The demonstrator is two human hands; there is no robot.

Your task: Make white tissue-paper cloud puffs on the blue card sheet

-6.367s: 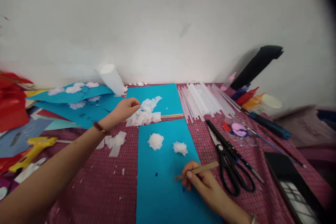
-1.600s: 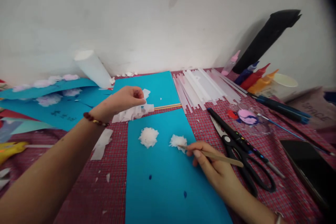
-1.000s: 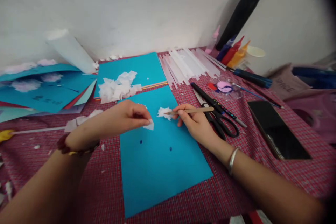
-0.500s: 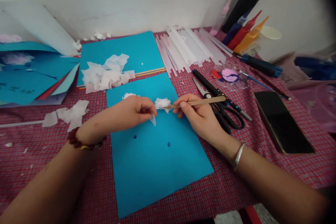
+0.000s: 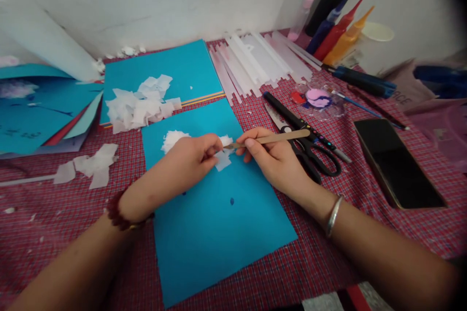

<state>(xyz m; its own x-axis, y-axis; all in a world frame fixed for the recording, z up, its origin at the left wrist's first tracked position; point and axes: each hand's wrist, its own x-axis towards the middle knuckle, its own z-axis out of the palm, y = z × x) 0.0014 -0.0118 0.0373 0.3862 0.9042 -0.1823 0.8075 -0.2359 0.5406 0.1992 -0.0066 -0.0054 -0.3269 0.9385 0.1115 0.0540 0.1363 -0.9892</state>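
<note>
My right hand (image 5: 270, 155) is closed on a flat wooden craft stick (image 5: 290, 136), whose darker tip points left at my left hand. With its fingers pinched, my left hand (image 5: 200, 155) holds a small square of white tissue paper (image 5: 224, 161) at the stick's tip. Beneath both hands lies a blue sheet of paper (image 5: 219, 248). On it are a fluffy white tuft (image 5: 174, 140), partly behind my left hand, and a second white tuft (image 5: 226, 140) between the hands. A dark blue dot (image 5: 232, 201) marks the sheet lower down.
Loose tissue squares (image 5: 142, 107) are heaped on stacked blue paper (image 5: 178, 65). Scissors (image 5: 321, 155) and a black cutter-like tool (image 5: 284, 109) lie by my right hand. Farther right are a phone (image 5: 397, 163), a paint dish (image 5: 319, 102), paint bottles (image 5: 337, 34) and white strips (image 5: 255, 63).
My left hand has moved slightly right, bringing the tissue square to the stick's tip. More of the left tuft shows. The view has shifted a little; my right hand keeps its hold.
</note>
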